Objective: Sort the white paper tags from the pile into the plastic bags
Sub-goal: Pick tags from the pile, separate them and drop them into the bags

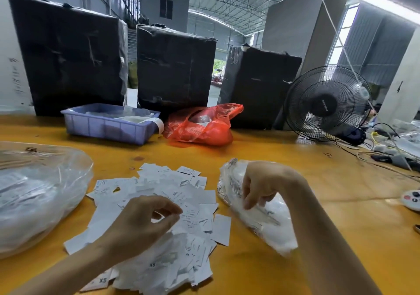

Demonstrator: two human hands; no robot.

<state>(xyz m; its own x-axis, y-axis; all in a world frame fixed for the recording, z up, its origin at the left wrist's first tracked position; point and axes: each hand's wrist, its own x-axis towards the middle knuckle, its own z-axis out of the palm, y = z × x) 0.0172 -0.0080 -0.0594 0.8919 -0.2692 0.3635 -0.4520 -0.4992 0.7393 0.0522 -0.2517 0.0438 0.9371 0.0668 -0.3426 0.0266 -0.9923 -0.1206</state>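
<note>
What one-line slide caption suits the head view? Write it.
Hands sorting white paper tags into plastic bags on a yellow table.

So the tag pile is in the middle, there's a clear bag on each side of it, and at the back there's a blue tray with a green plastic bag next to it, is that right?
Nearly. The bag beside the blue tray is red-orange, not green, as the head view shows. The rest holds: the tag pile lies in the middle of the yellow table, with one clear bag to its left and another to its right under the right hand.

Tag pile (159,215) on table (295,203), between two plastic bags (256,208).
</note>
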